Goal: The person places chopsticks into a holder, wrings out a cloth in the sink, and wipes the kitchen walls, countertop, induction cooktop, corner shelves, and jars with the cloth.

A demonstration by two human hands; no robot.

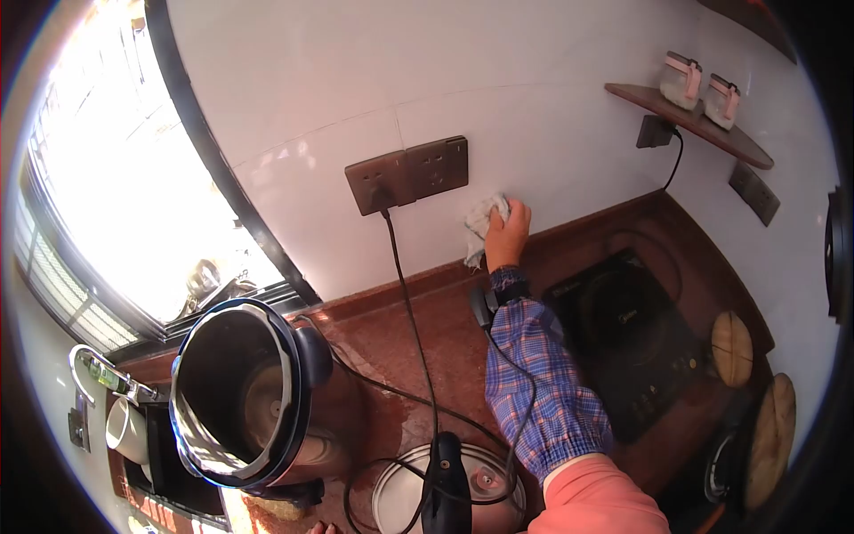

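Observation:
My right hand [509, 233] is closed around a crumpled white cloth [485, 222], held against the white wall just above the counter's raised back edge. A blue plaid sleeve cover reaches up that forearm. Close to the wrist lies a black plug end [483, 307] with its cord. Only the fingertips of my left hand [322, 529] show at the bottom edge, near an open pressure cooker [334, 427]; what they do is hidden. A steel lid with a black handle [447, 481] rests on the counter between the arms, cords lying across it.
A black induction cooker [623, 338] sits right of my forearm. One cord [405, 285] hangs from the wall socket [406, 173]. Two lidded jars [680, 82] stand on a corner shelf [689, 125]. The window [116, 178] and sink [182, 485] are at left, wooden lids [770, 436] at right.

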